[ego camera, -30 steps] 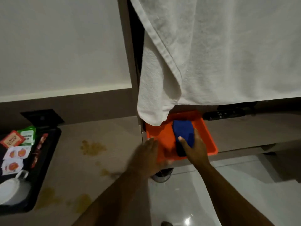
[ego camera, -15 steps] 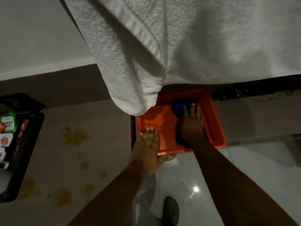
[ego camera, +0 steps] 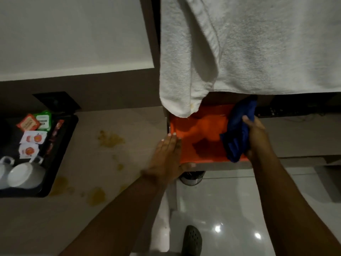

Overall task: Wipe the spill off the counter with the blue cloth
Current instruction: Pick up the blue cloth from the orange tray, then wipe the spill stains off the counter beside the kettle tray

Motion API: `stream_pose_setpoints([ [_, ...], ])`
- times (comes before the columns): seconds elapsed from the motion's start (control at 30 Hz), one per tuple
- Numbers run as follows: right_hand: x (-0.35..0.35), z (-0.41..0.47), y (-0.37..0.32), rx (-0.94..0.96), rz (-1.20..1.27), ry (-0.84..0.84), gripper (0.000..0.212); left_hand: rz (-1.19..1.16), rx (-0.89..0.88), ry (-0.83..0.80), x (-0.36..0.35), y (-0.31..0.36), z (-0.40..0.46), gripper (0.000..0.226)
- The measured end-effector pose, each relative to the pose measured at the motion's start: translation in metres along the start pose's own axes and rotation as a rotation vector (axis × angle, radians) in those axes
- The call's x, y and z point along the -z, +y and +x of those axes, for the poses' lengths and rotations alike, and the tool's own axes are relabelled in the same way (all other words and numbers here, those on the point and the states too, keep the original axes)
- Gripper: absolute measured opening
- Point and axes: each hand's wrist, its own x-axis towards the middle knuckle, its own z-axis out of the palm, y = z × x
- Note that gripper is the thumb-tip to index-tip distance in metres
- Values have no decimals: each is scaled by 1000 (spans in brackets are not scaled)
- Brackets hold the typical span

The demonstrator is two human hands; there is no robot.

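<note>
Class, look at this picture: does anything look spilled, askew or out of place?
Yes: yellowish-brown spill patches scatter across the counter, from its middle toward the black tray; none is wiped yet.

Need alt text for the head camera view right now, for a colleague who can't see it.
The right hand grips the bunched blue cloth over the orange tray, while the left hand rests flat at the tray's left edge. Yellowish spill patches dot the counter to the left, unwiped; a white towel hangs above.
</note>
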Motion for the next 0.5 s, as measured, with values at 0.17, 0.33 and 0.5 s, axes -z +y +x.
stream_pose_setpoints([
  [0.17, -42, -94, 18, -30, -82, 24, 28, 20, 16, 103, 29, -38, -61, 104],
  [0.33, -103, -187, 94, 8, -416, -52, 26, -28, 201, 96, 29, -111, -168, 97],
  [0.5, -142, -234, 175, 153, -1143, -169, 55, -137, 419, 231, -9, -169, -290, 89],
])
